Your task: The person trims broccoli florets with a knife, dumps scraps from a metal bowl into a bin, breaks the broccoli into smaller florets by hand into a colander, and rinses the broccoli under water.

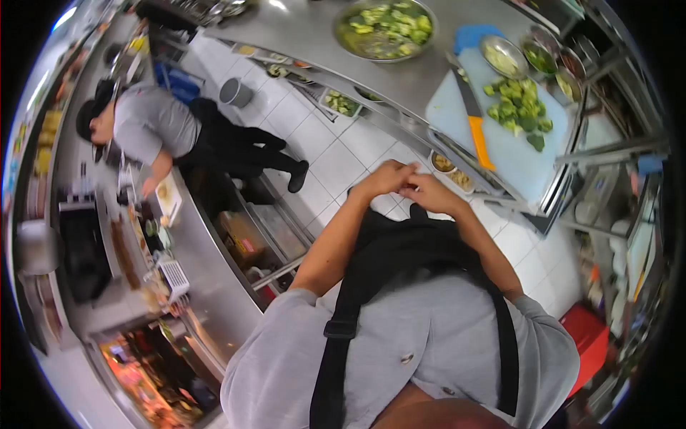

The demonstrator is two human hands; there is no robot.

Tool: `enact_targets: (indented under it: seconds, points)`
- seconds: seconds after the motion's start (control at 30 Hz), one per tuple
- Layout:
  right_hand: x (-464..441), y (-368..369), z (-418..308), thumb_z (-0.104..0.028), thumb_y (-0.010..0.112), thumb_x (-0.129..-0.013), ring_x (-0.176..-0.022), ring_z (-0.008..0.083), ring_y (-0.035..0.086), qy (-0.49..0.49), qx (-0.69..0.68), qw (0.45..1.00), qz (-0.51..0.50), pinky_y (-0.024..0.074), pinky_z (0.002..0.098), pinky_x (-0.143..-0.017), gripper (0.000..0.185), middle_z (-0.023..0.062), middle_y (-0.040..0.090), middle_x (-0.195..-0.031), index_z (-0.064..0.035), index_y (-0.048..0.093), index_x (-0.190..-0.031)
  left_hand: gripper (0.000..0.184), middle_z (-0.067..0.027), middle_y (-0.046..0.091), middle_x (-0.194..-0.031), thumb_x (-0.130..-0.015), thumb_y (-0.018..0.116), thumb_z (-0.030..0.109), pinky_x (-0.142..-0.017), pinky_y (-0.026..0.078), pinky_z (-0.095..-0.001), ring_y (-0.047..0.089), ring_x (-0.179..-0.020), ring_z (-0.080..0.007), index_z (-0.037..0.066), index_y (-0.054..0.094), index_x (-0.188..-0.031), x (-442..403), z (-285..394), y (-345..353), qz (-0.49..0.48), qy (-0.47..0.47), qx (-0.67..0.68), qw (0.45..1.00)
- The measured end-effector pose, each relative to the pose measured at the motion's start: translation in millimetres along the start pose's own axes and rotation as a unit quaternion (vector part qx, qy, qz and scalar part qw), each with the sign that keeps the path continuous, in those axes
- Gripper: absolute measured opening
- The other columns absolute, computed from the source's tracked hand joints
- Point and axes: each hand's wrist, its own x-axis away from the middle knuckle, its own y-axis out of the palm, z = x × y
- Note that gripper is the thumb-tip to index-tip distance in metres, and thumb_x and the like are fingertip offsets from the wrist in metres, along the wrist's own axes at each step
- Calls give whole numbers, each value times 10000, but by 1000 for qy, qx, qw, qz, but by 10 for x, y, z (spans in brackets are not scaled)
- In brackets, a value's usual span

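Both your left hand [386, 180] and your right hand [434, 194] are drawn together in front of your black apron [407, 250], fingers partly curled and meeting. Whether anything sits between them, I cannot tell (the fingers overlap too much).

Ahead and to your right, 1 knife with an orange handle [481, 143] lies on the pale cutting board [525, 175], its handle end towards you. Just right of the knife, cut broccoli [520, 104] is heaped loosely. At the board's far side you have 1 small metal bowl [519, 66] with pale pieces in it, beside a blue cloth [475, 34]. Farther left on the steel counter [307, 43] stands 1 large metal bowl [355, 48] of green pieces.

Across the tiled floor [336, 168], 1 co-worker [161, 118] bends over another counter [218, 293], well apart from you.
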Motion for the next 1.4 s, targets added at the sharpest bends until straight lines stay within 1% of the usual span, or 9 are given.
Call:
enact_targets:
  seconds: [0.2,0.3,0.4,0.53,0.6,0.8,1.1,1.2,1.4]
  points:
    - [355,-937,63,-126,715,-946,-1016,320,690,-7,16,903,429,558,414,-875,292,156,710,-1150,-36,694,-1223,218,-77,754,-909,-1011,573,67,-674,577,-268,727,-756,-139,-21,746,-1110,-285,181,-672,65,70,23,995]
    - [270,-1167,222,-119,750,-907,-1069,383,667,63,198,845,493,545,448,-920,422,187,677,-1169,-45,625,-1303,183,-66,751,-905,-1040,608,84,-659,545,-265,693,-745,-113,-16,749,-1097,-703,429,-999,227,200,54,951]
    - [11,-1166,416,-132,787,-872,-1118,429,643,105,153,862,473,530,486,-951,569,217,645,-1196,-50,535,-1375,154,-109,759,-806,-971,702,109,-658,544,-311,682,-684,-142,-20,783,-993,-1326,858,-1479,350,307,0,885]
    - [-125,-1232,67,-126,722,-899,-1026,470,680,222,99,864,442,548,496,-909,625,266,678,-1132,-51,446,-1455,183,-199,765,-879,-926,687,146,-758,594,-415,746,-792,-363,4,789,-981,-1998,1396,-2134,378,242,-160,879]
    - [-90,-1210,-21,-139,638,-976,-918,367,706,208,45,878,430,559,440,-844,549,234,691,-1036,-38,462,-1485,190,-214,771,-930,-900,680,143,-806,601,-451,746,-870,-406,20,790,-994,-2620,1323,-2327,365,197,-220,883]
    - [70,-1187,155,-189,526,-1102,-502,52,472,168,-246,860,414,380,235,-436,375,53,609,-849,-11,540,-1432,179,-193,777,-966,-793,749,171,-833,588,-437,745,-943,-375,73,780,-939,-3381,1222,-2366,313,161,-320,880]
    - [395,-1525,601,-245,544,-1104,-524,45,477,153,-229,884,377,392,228,-453,376,20,596,-827,-47,566,-1422,338,-136,776,-889,-767,817,375,-802,587,-418,743,-845,-325,87,765,-937,-3184,1237,-2293,176,118,-327,921]
    - [443,-1628,540,-259,552,-1102,-532,55,482,143,-224,897,352,393,236,-460,397,7,596,-830,-58,556,-1444,517,-170,775,-902,-756,828,546,-830,584,-441,741,-852,-364,108,778,-1028,-3075,1356,-2091,193,178,-446,856]
    - [520,-1786,482,-248,578,-1089,-569,75,522,147,-188,914,327,426,255,-490,422,19,608,-820,-52,545,-1461,505,-204,775,-950,-731,878,434,-861,579,-435,742,-921,-362,80,768,-1074,-3065,1352,-2064,227,171,-397,873]
